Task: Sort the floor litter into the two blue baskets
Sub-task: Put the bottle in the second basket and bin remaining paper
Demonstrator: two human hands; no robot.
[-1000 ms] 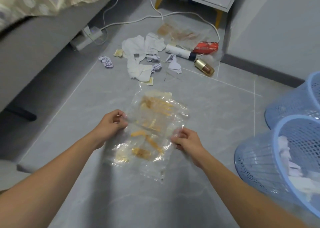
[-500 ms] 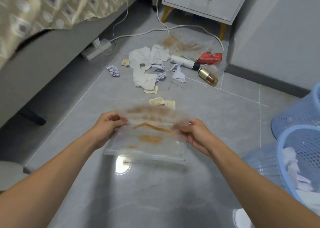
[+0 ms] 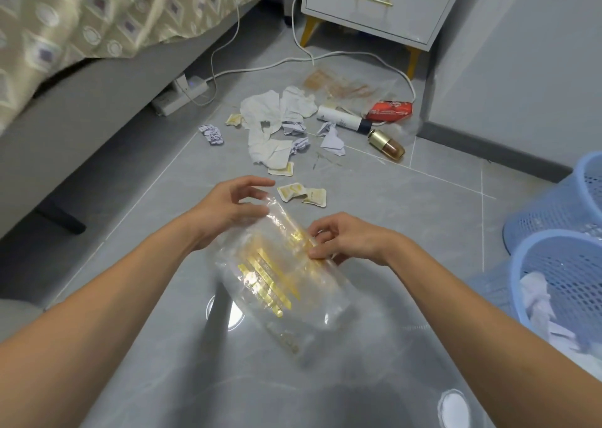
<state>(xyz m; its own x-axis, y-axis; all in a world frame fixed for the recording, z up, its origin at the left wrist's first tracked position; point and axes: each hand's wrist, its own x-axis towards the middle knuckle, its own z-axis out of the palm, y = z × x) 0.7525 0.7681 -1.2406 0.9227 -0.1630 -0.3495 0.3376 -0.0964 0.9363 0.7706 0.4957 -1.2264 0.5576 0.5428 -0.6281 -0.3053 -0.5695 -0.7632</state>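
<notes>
Folded lengthwise now, the clear plastic wrapper [image 3: 280, 284]: my right hand [image 3: 345, 238] pinches its edge, left hand [image 3: 228, 206] loose-fingered; crush it small before the nearer blue basket [image 3: 521, 264].

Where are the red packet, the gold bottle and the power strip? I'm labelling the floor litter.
red packet [image 3: 390, 111], head view, middle of its red face
gold bottle [image 3: 386, 144], head view, its body
power strip [image 3: 177, 98], head view, its top

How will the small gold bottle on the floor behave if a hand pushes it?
The gold bottle lies on its side and looks round, so it would probably roll on the glossy tile floor. Its amber part looks like glass, so it may be fragile and heavy for its size.
</notes>
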